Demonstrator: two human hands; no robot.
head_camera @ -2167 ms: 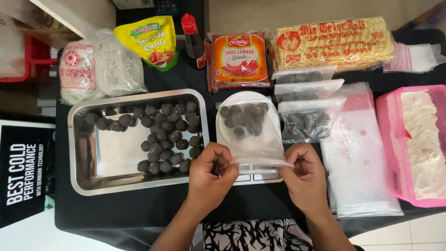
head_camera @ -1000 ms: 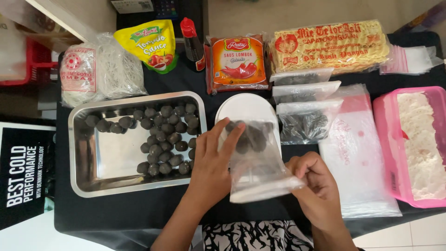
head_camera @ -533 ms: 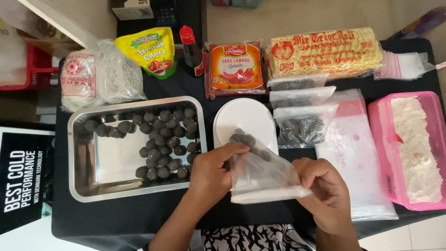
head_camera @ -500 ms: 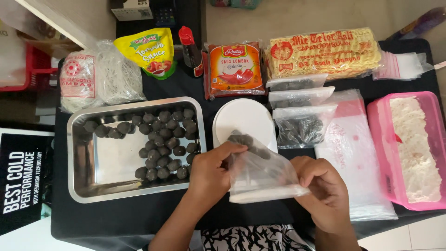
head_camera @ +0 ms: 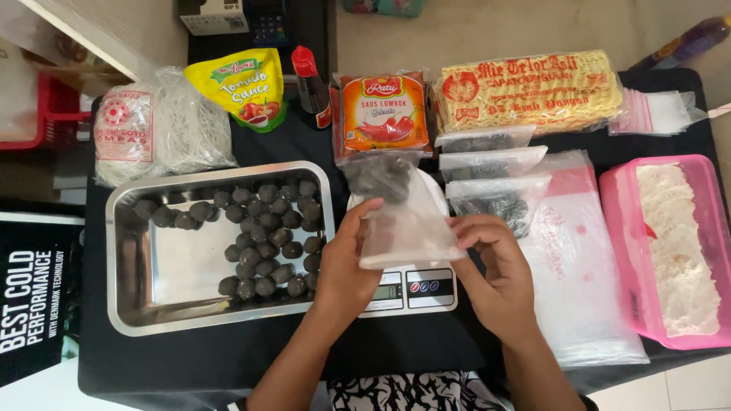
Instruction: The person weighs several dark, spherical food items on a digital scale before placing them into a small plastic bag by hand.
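Observation:
Both my hands hold a small clear plastic bag (head_camera: 402, 217) over a white kitchen scale (head_camera: 411, 289). Several dark round balls sit bunched at the bag's far end (head_camera: 378, 174). My left hand (head_camera: 346, 262) grips the bag's left side near its mouth. On the bag's near right edge, my right hand (head_camera: 495, 266) pinches the plastic. To the left, a steel tray (head_camera: 137, 289) holds several more dark balls (head_camera: 268, 237).
Filled clear bags of balls (head_camera: 491, 199) lie stacked right of the scale on a large flat plastic bag (head_camera: 582, 281). A pink tub of white flour (head_camera: 674, 243) stands at the far right. Sauce pouches, a bottle and noodle packs line the back.
The bag was lifted off the scale and turned, so the balls slid to its far end. Both hands shifted along with it, staying at its near edge.

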